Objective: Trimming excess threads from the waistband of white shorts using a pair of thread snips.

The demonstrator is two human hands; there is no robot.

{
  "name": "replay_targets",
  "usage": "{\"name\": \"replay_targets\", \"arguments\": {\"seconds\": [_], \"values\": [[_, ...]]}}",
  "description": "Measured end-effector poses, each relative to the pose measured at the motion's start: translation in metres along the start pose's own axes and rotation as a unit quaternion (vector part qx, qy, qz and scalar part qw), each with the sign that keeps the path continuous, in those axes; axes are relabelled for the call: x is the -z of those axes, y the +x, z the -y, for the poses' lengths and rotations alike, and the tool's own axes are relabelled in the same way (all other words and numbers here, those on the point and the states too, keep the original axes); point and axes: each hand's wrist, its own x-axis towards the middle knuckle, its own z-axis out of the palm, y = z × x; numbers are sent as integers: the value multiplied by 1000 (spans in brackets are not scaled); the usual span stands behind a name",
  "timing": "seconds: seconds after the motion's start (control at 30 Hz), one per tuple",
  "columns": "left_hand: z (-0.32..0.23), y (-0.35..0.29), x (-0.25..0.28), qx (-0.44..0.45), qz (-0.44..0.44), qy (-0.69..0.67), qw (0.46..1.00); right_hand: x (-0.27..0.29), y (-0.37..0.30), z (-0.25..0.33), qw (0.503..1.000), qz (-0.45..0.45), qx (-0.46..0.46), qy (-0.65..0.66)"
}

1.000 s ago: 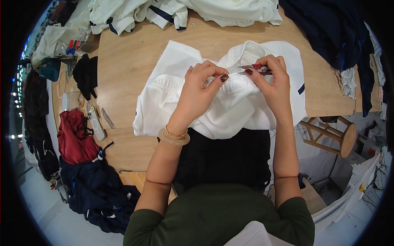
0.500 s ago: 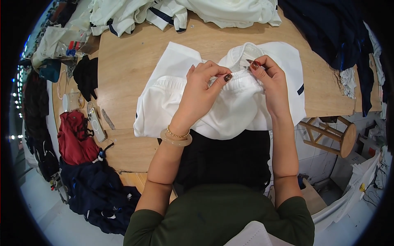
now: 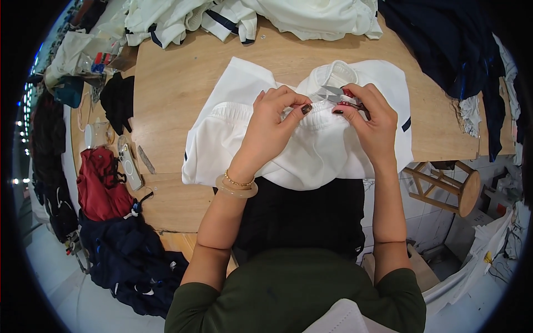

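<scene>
A white garment (image 3: 311, 158) with a gathered elastic waistband and small dark navy trims lies spread on the wooden table (image 3: 172, 100), its near edge at my lap. My left hand (image 3: 270, 123) is closed, thumb and fingers pinching the waistband's edge. In my right hand (image 3: 373, 119) is a pair of thread snips (image 3: 335, 90) with silver blades and a reddish grip. The blades stand apart and point left over the waistband, close to my left fingertips. Whether a thread lies between them is too small to tell.
White garments (image 3: 311, 16) are heaped along the far edge, with dark navy cloth (image 3: 444, 50) at the far right. On the left are a phone (image 3: 129, 166), a clear jar (image 3: 99, 135), a red bag (image 3: 102, 186) and navy clothes (image 3: 127, 266). A wooden stool (image 3: 469, 191) stands at right.
My right hand has turned, and the snips, mostly hidden in it before, now show with their blades apart, pointing left. My left hand keeps its pinch on the waistband.
</scene>
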Motion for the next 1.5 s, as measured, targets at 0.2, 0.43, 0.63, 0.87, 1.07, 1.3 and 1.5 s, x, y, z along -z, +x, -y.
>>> {"name": "replay_targets", "arguments": {"seconds": [0.2, 0.43, 0.63, 0.87, 1.07, 1.3, 1.5], "values": [[-2, 0, 3, -4, 14, 10, 1000, -1, 0, -4, 995, -22, 73, -67], [-3, 0, 6, 15, 13, -25, 999, -2, 2, -4, 991, -43, -63, 114], [-2, 1, 5, 9, 15, -13, 1000, 1, 10, 7, 972, 8, -142, 185], [-6, 2, 1, 3, 15, -9, 1000, -16, 14, 4, 984, 1, -95, 149], [-3, 3, 4, 5, 11, -21, 1000, 1, 28, -25, 933, -200, -178, 241], [-3, 3, 5, 5, 12, -42, 999, -1, 16, 8, 984, 100, -35, 141], [-19, 4, 8, 128, 20, -160, 979, -23, 9, 7, 990, -20, -36, 132]]}}
